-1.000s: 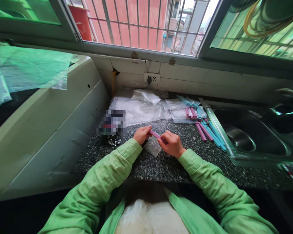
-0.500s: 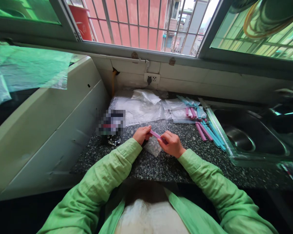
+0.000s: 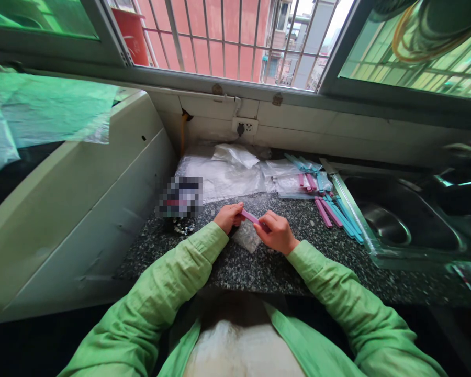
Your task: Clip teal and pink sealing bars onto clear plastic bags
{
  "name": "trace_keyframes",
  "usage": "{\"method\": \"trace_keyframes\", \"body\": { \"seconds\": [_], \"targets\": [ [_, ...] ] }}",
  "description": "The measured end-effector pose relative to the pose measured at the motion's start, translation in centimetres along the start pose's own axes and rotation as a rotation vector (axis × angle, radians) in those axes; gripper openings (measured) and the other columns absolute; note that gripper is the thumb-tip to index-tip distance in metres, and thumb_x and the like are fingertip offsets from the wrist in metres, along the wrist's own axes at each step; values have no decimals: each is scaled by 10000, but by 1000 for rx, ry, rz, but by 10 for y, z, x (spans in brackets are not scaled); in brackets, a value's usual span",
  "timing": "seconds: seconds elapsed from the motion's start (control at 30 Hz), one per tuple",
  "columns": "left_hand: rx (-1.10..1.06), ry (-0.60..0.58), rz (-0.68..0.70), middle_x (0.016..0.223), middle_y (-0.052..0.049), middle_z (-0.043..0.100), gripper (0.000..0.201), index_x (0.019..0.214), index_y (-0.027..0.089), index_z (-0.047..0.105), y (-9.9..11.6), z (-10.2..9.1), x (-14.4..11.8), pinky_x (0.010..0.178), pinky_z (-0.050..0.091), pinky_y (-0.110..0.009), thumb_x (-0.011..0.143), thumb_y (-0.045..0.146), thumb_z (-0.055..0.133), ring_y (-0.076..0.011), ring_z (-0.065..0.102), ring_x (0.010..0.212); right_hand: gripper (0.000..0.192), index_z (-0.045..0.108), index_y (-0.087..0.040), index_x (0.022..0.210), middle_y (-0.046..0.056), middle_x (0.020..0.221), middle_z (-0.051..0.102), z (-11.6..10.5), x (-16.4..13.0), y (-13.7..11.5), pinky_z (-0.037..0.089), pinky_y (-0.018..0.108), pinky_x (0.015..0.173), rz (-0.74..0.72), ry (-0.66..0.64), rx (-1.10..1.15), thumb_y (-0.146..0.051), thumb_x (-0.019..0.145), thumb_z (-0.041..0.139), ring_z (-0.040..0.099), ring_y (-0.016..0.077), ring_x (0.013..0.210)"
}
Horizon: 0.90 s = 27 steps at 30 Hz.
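Observation:
A slim pink stick (image 3: 250, 217) with a flat bar shape is held between my two hands, above the speckled dark countertop (image 3: 251, 276). My left hand (image 3: 229, 217) pinches its left end. Around its right end, the fingers of my right hand (image 3: 275, 231) are closed. Beneath the stick lies a small clear plastic bag (image 3: 246, 239), partly hidden by my hands. To the right, more pink sticks (image 3: 328, 212) and blue sticks (image 3: 346, 220) of like shape lie on the counter. What the sticks are, I cannot tell.
Clear plastic bags (image 3: 223, 175) are spread at the back, with several bagged sticks (image 3: 308, 181) at their right. A blurred-out item (image 3: 179, 197) and a beaded string (image 3: 183, 226) lie at left, near a white appliance (image 3: 98, 204). A dark sink (image 3: 404, 209) is at right.

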<state>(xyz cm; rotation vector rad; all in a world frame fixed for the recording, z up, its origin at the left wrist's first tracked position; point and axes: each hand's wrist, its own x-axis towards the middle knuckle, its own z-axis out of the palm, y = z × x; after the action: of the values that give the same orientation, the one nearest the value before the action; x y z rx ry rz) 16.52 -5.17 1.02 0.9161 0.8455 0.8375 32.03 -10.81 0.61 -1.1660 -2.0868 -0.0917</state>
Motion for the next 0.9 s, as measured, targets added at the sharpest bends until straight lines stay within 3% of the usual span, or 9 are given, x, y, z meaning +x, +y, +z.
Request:
{"method": "trace_keyframes", "body": {
  "seconds": [0.9],
  "targets": [
    [-58, -16, 6, 306, 75, 266, 432, 447, 140, 436, -3, -1, 1, 360, 137, -184, 655, 478, 607, -15, 198, 295, 145, 471, -191, 658, -28, 568, 432, -2, 1, 0, 323, 210, 477, -56, 68, 50, -230, 793, 507, 391, 79, 492]
  ]
}}
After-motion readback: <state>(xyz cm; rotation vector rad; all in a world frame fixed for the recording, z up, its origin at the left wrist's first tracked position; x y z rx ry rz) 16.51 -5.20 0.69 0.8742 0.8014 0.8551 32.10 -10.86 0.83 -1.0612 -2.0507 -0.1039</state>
